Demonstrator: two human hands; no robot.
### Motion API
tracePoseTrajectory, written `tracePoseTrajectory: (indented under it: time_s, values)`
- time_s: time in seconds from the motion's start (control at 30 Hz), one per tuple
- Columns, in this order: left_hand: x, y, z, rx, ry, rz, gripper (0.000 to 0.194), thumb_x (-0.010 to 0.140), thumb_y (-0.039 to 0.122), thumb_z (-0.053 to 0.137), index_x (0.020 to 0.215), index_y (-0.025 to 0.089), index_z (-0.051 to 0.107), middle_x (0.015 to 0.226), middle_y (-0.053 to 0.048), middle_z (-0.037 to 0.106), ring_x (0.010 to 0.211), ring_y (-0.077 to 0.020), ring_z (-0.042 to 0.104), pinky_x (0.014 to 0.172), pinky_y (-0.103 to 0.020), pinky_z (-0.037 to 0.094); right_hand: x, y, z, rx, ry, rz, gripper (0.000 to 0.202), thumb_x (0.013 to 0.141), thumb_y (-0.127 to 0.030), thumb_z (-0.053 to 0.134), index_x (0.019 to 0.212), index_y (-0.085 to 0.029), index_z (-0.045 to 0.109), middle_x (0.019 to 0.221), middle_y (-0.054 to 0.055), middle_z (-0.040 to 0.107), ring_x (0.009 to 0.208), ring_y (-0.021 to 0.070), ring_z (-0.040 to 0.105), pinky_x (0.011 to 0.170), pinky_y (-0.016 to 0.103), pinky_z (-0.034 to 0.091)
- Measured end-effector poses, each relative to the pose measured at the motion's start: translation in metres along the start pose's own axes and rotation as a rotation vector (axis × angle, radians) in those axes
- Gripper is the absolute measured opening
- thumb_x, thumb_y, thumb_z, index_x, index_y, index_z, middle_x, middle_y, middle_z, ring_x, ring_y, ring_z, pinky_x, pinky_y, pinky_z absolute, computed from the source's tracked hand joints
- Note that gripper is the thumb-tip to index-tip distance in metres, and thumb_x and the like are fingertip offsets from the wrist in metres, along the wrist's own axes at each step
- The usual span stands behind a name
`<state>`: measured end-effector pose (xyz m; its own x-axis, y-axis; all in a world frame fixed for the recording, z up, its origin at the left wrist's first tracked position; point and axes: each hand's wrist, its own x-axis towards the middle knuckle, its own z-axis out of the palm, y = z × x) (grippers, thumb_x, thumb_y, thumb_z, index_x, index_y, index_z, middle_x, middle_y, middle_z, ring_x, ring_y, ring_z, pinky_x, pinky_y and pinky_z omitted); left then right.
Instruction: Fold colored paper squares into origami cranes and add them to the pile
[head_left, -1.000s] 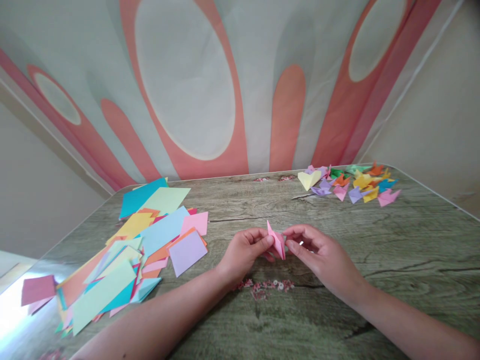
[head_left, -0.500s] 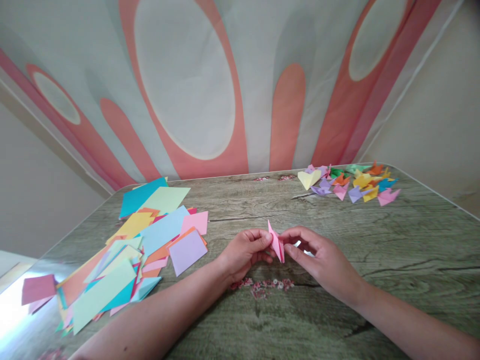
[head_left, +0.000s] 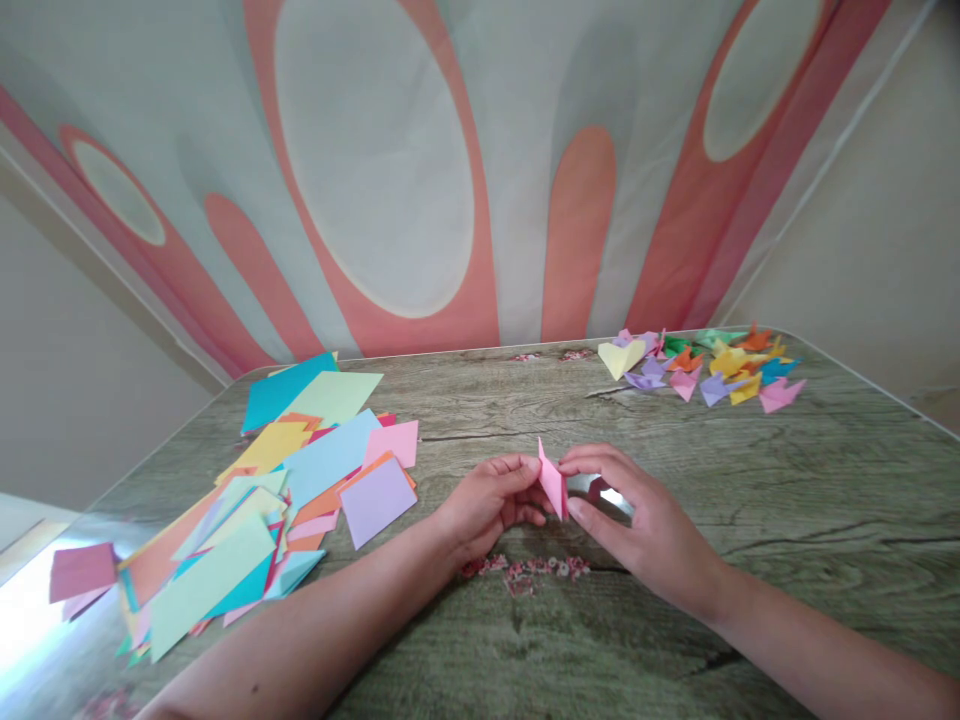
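Note:
A small folded pink paper is held upright above the table, its pointed tip upward. My left hand pinches its left side between thumb and fingers. On the other side, my right hand has its thumb and index fingertips at the paper's right edge, with a gap between thumb and fingers further back. Whether the right fingertips press the paper firmly is hard to make out.
Loose coloured sheets lie in a spread pile at the left, with a lilac sheet nearest my left hand. Folded paper figures cluster at the back right of the wooden table. A patterned cloth hangs behind.
My right thumb and fingers have spread a little further apart at the pink paper's edge. My left hand keeps its pinch. The whole view has shifted slightly.

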<state>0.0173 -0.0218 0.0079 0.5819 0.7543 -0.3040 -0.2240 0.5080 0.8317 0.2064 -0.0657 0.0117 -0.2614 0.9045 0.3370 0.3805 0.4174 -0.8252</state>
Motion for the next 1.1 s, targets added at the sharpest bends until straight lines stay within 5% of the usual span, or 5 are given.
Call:
tracePoseTrajectory:
  time_s: [0.47,0.77,0.9,1.1]
  values:
    - [-0.0006,-0.0024,0.0043,0.204,0.176,0.134,0.033,0.076,0.042,0.068,0.077,0.010,0.060,0.067,-0.004,0.066,0.054,-0.0115,0.061,0.056,-0.023,0.047,-0.0004,0.0012,-0.0005,-0.114,0.022,-0.098,0.022,0.086,-0.017,0.055,0.105,-0.026,0.060,0.107,0.004,0.059,0.105,0.0198,0.055,0.092,0.035,0.044]
    - [-0.0016,-0.0006,0.0037,0.159,0.130,0.112,0.028,0.079,0.037,0.066,0.086,0.010,0.059,0.077,-0.008,0.067,0.063,-0.0138,0.064,0.060,-0.024,0.051,-0.0022,0.0057,0.0015,-0.072,0.011,-0.030,0.024,0.084,-0.011,0.052,0.102,-0.025,0.060,0.105,0.003,0.061,0.099,0.0187,0.056,0.078,0.029,0.048]
    - [-0.0028,-0.0003,0.0036,0.139,0.110,0.199,0.039,0.076,0.031,0.070,0.109,0.017,0.054,0.080,-0.003,0.066,0.068,-0.0141,0.064,0.062,-0.025,0.052,-0.0010,0.0044,0.0005,-0.030,0.009,0.010,0.024,0.085,-0.013,0.052,0.103,-0.025,0.060,0.104,0.002,0.062,0.097,0.0182,0.057,0.078,0.028,0.047]
    - [-0.0047,0.0012,0.0050,0.259,0.074,0.315,0.033,0.079,0.028,0.067,0.109,0.015,0.061,0.095,-0.007,0.065,0.079,-0.0159,0.062,0.064,-0.027,0.053,0.0014,0.0037,-0.0025,0.085,-0.009,0.175,0.020,0.089,-0.024,0.051,0.108,-0.025,0.059,0.109,0.002,0.063,0.095,0.0176,0.059,0.080,0.028,0.047]
